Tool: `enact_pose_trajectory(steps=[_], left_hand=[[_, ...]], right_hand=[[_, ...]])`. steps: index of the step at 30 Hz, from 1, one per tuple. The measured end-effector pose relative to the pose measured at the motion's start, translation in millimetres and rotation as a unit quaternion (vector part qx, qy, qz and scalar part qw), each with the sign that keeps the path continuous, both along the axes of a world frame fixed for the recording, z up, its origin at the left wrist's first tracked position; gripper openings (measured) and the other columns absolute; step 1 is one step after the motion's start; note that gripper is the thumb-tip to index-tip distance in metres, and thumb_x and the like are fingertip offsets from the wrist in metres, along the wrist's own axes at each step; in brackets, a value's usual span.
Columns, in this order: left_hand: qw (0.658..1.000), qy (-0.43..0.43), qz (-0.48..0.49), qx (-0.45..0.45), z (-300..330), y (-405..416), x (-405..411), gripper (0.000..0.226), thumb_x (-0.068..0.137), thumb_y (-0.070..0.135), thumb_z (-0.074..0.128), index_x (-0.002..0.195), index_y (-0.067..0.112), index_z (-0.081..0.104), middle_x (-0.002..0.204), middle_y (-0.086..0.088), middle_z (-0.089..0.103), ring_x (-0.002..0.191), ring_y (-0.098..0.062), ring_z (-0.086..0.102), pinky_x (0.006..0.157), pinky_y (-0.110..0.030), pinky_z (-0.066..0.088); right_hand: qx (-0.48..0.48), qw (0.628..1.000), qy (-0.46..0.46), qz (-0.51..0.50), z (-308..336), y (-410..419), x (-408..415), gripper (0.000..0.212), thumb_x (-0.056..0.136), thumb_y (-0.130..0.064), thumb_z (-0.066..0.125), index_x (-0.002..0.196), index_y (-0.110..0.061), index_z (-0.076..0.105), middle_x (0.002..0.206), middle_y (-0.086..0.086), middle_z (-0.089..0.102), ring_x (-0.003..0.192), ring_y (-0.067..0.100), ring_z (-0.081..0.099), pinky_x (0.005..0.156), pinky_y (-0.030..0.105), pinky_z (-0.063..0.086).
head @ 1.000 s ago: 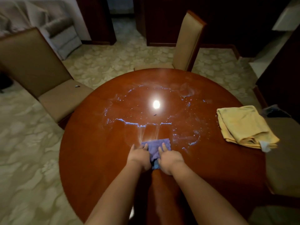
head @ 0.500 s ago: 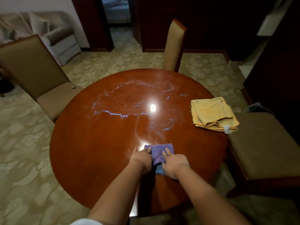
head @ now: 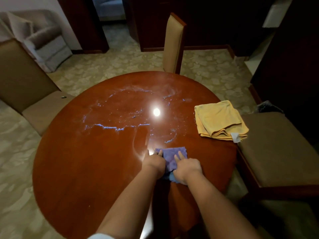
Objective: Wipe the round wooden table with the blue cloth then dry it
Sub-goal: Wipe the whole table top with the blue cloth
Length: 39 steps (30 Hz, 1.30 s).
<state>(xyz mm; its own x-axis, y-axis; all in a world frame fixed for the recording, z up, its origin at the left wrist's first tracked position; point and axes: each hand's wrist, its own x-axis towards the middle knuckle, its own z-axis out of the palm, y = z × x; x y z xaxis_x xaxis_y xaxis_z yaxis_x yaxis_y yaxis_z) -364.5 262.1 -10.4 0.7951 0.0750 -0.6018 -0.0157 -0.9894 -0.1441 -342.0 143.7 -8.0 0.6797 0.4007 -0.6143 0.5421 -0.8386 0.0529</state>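
Blue cloth point(head: 170, 156) lies flat near the streaky round wooden table's point(head: 77, 161) near-right edge.

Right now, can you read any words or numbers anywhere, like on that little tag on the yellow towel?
None can be read.
The small white tag on the yellow towel: too small and blurred to tell if it has print.
The blue cloth and round wooden table: no writing visible.

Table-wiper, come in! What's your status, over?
Both hands, left and right, flat on blue cloth. Round table: wet streaks ahead. Yellow towel folded at right edge, not blocking.
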Motion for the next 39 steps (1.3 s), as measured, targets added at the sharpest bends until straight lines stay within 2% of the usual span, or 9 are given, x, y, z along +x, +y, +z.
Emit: enact_pose_trajectory(steps=[3, 8, 11, 14, 20, 25, 28, 34, 39], left_hand=[[1.0, -0.014, -0.018, 0.018, 1, 5, 18, 0.047, 0.098, 0.029, 0.042, 0.143, 0.017, 0.041, 0.16, -0.006, 0.01, 0.145, -0.021, 0.019, 0.116, -0.054, 0.002], [0.998, -0.016, -0.033, 0.052, -1, 15, 44, 0.047, 0.099, 0.032, 0.039, 0.143, 0.018, 0.041, 0.158, -0.014, 0.014, 0.143, -0.028, 0.025, 0.116, -0.054, 0.004], [0.998, -0.019, -0.023, 0.05, -4, 22, 57, 0.046, 0.1, 0.034, 0.036, 0.144, 0.018, 0.039, 0.156, -0.018, 0.016, 0.142, -0.03, 0.025, 0.116, -0.049, 0.008], [0.999, -0.036, -0.001, 0.034, -10, 32, 72, 0.042, 0.103, 0.025, 0.03, 0.144, 0.015, 0.036, 0.153, -0.021, 0.025, 0.137, -0.029, 0.033, 0.112, -0.04, 0.019], [0.999, -0.017, 0.015, 0.027, -9, 60, 94, 0.048, 0.103, 0.026, 0.032, 0.147, 0.007, 0.03, 0.154, -0.03, 0.011, 0.141, -0.041, 0.022, 0.114, -0.047, 0.02], [0.999, -0.03, 0.005, 0.041, -13, 80, 109, 0.047, 0.102, 0.02, 0.03, 0.148, 0.007, 0.028, 0.153, -0.03, 0.012, 0.139, -0.041, 0.027, 0.112, -0.047, 0.024], [0.998, -0.036, -0.004, 0.049, -15, 84, 107, 0.048, 0.102, 0.023, 0.03, 0.147, 0.005, 0.028, 0.154, -0.027, 0.014, 0.139, -0.039, 0.028, 0.113, -0.046, 0.021], [0.998, -0.033, -0.044, 0.042, -11, 96, 76, 0.057, 0.101, 0.029, 0.034, 0.151, 0.008, 0.018, 0.159, -0.014, 0.009, 0.145, -0.025, 0.018, 0.117, -0.053, 0.004], [1.0, -0.018, -0.013, 0.004, -4, 74, 31, 0.059, 0.1, 0.028, 0.037, 0.152, 0.01, 0.015, 0.16, -0.01, 0.006, 0.146, -0.024, 0.014, 0.116, -0.051, 0.009]], right_hand=[[0.001, 1.0, -0.007, 0.001, 0, 7, 23, 0.068, 0.1, -0.04, 0.032, 0.154, -0.017, -0.001, 0.161, -0.001, -0.01, 0.139, 0.023, 0.033, 0.099, 0.033, 0.038], [0.002, 1.0, -0.011, 0.013, 4, 26, 57, 0.066, 0.099, -0.035, 0.035, 0.155, -0.02, 0.002, 0.161, -0.004, -0.009, 0.14, 0.019, 0.032, 0.103, 0.032, 0.036], [0.015, 1.0, -0.011, 0.02, 6, 39, 75, 0.066, 0.098, -0.032, 0.034, 0.155, -0.02, 0.002, 0.161, -0.005, -0.009, 0.141, 0.017, 0.031, 0.103, 0.032, 0.035], [0.027, 0.999, -0.009, 0.033, 7, 55, 93, 0.062, 0.1, -0.033, 0.03, 0.155, -0.02, 0.005, 0.161, -0.005, -0.008, 0.14, 0.019, 0.032, 0.106, 0.034, 0.034], [0.031, 0.998, -0.026, 0.044, 1, 90, 129, 0.06, 0.099, -0.035, 0.032, 0.154, -0.024, 0.012, 0.161, -0.009, -0.003, 0.143, 0.018, 0.028, 0.111, 0.037, 0.03], [0.031, 0.998, -0.044, 0.039, -1, 111, 141, 0.057, 0.101, -0.032, 0.029, 0.154, -0.023, 0.011, 0.161, -0.01, -0.003, 0.142, 0.019, 0.03, 0.11, 0.038, 0.033], [0.027, 0.998, -0.044, 0.025, -5, 112, 136, 0.06, 0.101, -0.032, 0.03, 0.155, -0.02, 0.006, 0.161, -0.007, -0.006, 0.14, 0.019, 0.032, 0.108, 0.038, 0.033], [-0.001, 0.999, -0.037, 0.034, -6, 100, 104, 0.065, 0.1, -0.029, 0.033, 0.155, -0.017, 0.001, 0.161, -0.003, -0.008, 0.14, 0.02, 0.032, 0.105, 0.039, 0.036], [0.0, 0.998, -0.028, 0.053, -2, 71, 64, 0.063, 0.1, -0.029, 0.032, 0.155, -0.017, 0.002, 0.161, -0.002, -0.008, 0.14, 0.021, 0.033, 0.104, 0.037, 0.037]])
